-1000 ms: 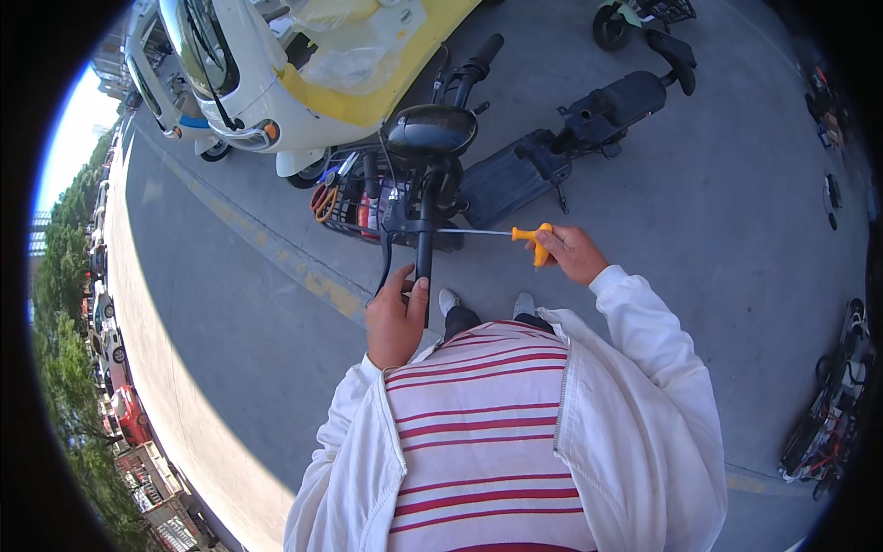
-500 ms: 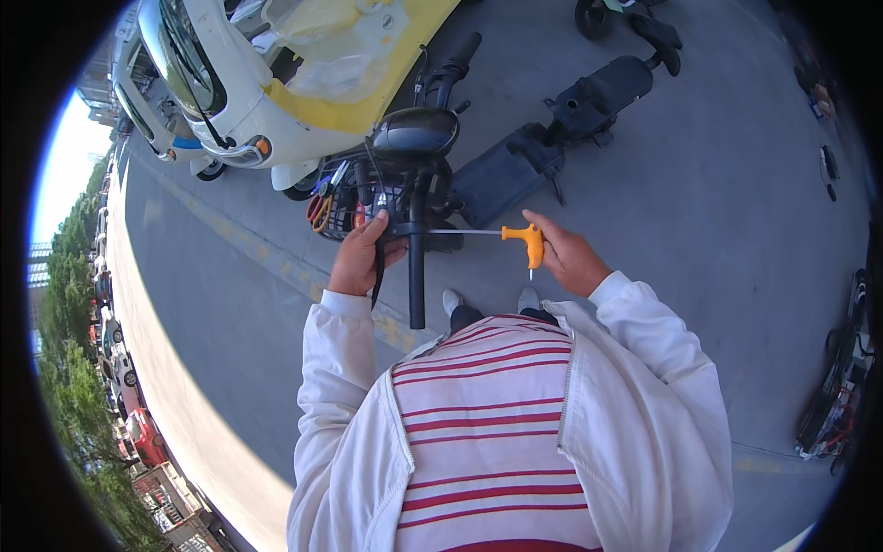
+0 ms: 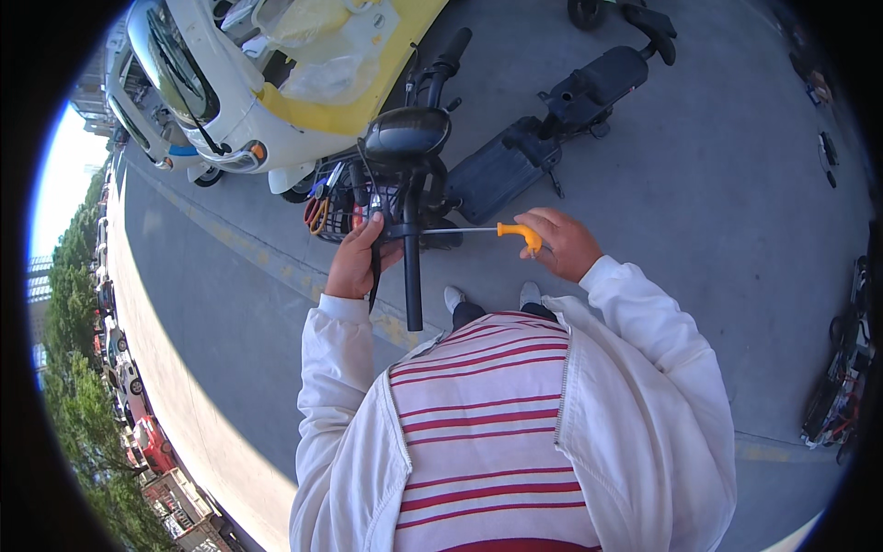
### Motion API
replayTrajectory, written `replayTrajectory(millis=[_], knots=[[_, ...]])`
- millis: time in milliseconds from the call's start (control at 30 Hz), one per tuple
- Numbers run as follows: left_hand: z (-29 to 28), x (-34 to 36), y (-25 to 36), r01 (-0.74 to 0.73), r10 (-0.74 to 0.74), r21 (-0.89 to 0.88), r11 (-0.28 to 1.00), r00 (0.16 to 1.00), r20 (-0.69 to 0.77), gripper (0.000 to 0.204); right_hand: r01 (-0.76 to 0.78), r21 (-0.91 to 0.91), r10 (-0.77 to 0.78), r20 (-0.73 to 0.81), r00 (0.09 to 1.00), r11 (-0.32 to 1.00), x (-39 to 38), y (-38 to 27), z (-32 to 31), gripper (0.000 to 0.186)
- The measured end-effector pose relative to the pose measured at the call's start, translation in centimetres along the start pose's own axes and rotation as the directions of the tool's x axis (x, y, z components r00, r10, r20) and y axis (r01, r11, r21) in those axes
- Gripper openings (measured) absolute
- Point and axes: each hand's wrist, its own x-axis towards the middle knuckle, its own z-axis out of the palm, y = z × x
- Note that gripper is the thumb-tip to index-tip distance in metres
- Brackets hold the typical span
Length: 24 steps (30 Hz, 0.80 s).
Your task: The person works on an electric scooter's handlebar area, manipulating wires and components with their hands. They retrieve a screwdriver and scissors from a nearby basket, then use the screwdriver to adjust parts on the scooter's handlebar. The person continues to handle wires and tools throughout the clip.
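My right hand [image 3: 563,243] is closed around the orange handle of a T-handle hex key [image 3: 521,234]. The key's thin metal shaft runs left to the dark handlebar [image 3: 413,285], where its tip meets a clamp; the exact fit is too small to tell. On the other side of the bar, my left hand [image 3: 354,258] grips a black brake lever [image 3: 374,276], with the thumb on top near the clamp. A cable runs up from there past the rounded dark headlight [image 3: 407,133] of the electric scooter.
Below the headlight, a wire basket [image 3: 345,198] holds orange-handled scissors [image 3: 318,217] and other tools. The scooter's black deck and seat [image 3: 598,87] extend to the upper right. A white-and-yellow vehicle [image 3: 303,110] stands close at upper left. More scooters [image 3: 842,368] are at the right edge.
My right hand has turned the hex key's handle, which now points more toward the palm and shows less. The left hand stays at the lever. The view has shifted slightly.
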Motion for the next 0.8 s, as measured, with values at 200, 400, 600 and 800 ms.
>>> replayTrajectory(millis=[200,400,600,800], knots=[[0.2,0.0,0.0,0.000,0.000,0.007,1.000,0.999,0.032,0.023,-0.451,0.595,0.389,0.240,0.889,0.665,1.8,0.5,0.6,0.052],[0.2,-0.2,0.1,-0.010,0.007,0.066,0.998,0.999,0.039,0.026,-0.404,0.685,0.439,0.135,0.888,0.606,1.4,-0.9,1.3,0.051],[0.2,-0.2,-0.1,-0.028,0.024,0.081,0.996,0.998,0.054,0.028,-0.322,0.773,0.436,0.066,0.897,0.546,1.3,-1.5,1.9,0.046],[1.0,-0.7,0.2,-0.019,0.017,0.042,0.999,0.999,0.039,0.024,-0.549,0.813,0.568,0.363,0.738,0.193,3.5,-1.5,0.6,0.058]])
